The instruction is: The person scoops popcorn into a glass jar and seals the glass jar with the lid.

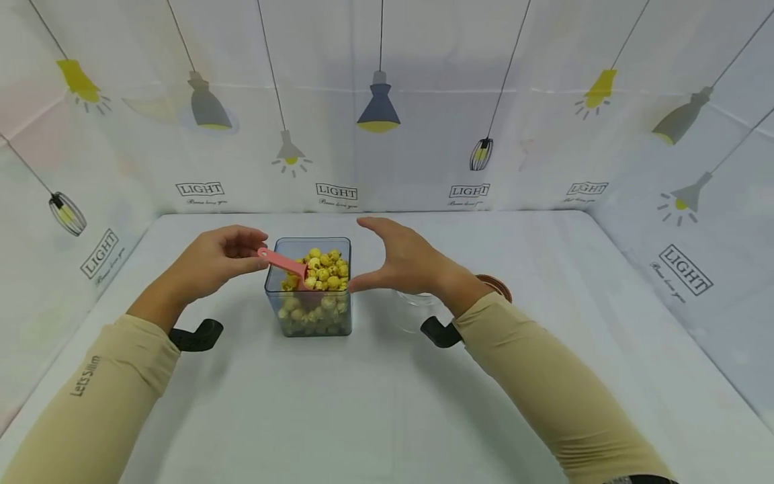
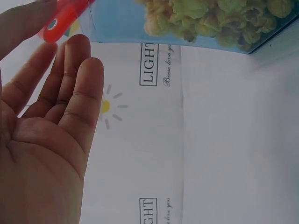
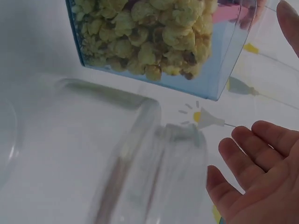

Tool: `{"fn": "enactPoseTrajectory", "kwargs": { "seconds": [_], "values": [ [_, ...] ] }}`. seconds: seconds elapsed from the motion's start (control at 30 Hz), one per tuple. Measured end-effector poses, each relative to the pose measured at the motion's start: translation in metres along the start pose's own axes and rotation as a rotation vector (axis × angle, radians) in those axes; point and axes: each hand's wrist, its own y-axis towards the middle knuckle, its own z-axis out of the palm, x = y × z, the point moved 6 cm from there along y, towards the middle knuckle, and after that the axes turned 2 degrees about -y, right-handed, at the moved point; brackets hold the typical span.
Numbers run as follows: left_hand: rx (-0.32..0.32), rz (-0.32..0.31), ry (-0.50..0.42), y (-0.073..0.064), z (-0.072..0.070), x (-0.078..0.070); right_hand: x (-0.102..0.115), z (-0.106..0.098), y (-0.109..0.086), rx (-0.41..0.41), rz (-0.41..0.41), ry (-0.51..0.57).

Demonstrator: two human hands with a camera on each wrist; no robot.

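Head overview; wrists close (shared tub point(image 1: 308, 289))

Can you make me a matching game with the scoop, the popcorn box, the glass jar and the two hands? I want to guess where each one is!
Things:
1. pink scoop
2. clear box
3. glass jar
4. right hand

Places or states:
A. open, beside the box's right wall
B. full of yellow popcorn
C. under the right wrist, mostly hidden
D. handle at the left hand, bowl in the popcorn

Pairs: 1-D, 2-B, 3-C, 4-A
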Motion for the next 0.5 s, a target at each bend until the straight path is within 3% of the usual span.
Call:
{"fn": "enactPoseTrajectory", "kwargs": {
  "seconds": [0.5],
  "values": [
    [0.053, -0.027, 0.012, 0.002, 0.006, 0.0, 0.011, 0.018, 0.012, 0.109, 0.003, 0.046]
  ]
}}
